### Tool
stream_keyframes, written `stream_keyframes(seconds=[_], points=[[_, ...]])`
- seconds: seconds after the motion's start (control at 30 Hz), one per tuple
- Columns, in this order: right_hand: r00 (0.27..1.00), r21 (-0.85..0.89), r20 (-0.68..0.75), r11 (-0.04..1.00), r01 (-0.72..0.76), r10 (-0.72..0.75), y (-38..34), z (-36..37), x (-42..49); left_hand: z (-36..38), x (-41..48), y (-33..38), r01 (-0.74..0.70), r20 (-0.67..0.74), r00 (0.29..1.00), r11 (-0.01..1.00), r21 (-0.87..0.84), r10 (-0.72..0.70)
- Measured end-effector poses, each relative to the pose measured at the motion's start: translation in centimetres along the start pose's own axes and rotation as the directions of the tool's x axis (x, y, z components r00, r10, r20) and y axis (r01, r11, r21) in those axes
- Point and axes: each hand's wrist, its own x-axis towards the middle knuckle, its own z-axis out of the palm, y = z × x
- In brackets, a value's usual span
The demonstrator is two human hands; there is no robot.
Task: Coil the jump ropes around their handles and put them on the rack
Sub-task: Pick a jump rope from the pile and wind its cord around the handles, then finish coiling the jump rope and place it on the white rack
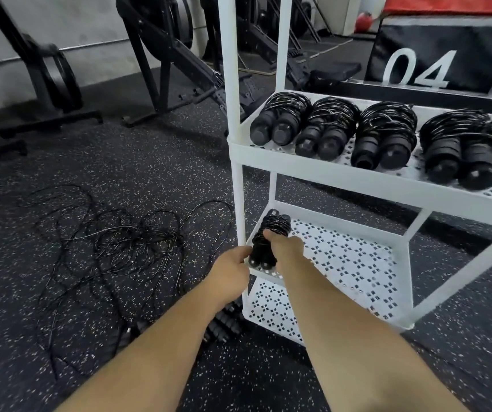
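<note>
Step in hand: placing. The left hand (pixel 232 264) pinches the handle end of the coiled jump rope (pixel 268 236) and the right hand (pixel 283 248) grips it, thumb over the coil. The rope is at the near-left corner of the rack's middle shelf (pixel 357 263); cannot tell whether it is resting or just above. Four coiled bundles (pixel 384 135) line the upper shelf at 1 o'clock. Loose ropes (pixel 119 242) lie tangled on the floor at 9 o'clock. Next, probably: set down, release both hands, then untangle one loose rope.
</note>
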Motion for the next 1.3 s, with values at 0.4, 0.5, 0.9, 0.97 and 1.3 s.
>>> stream_keyframes(seconds=[0.4, 0.5, 0.9, 0.97, 1.3], points=[[0.997, -0.2, 0.018, 0.976, 0.083, -0.081, -0.5, -1.0, -0.6, -0.9, -0.9, 1.4, -0.014, -0.011, 1.0, 0.998, 0.056, 0.014], [0.994, -0.163, 0.029, 0.98, 0.112, -0.108, -1.0, -1.4, -2.4, -1.4, -2.3, 2.4, -0.032, -0.021, 0.999, 0.995, 0.098, 0.034], [0.755, -0.346, 0.424, 0.68, 0.646, -0.5, -2.8, -0.3, -18.3, -7.9, -15.4, 7.4, -0.045, -0.293, 0.951, 0.981, 0.188, 0.1], [0.657, -0.336, 0.528, 0.578, 0.743, -0.538, -2.7, 0.5, -21.3, -10.1, -18.5, 6.6, -0.012, -0.367, 0.927, 0.984, 0.179, 0.078], [0.346, -0.286, 0.862, 0.208, 0.935, -0.371, 2.0, 9.8, -30.6, -18.5, -28.5, -3.3, 0.236, -0.583, 0.796, 0.971, 0.049, -0.164]])
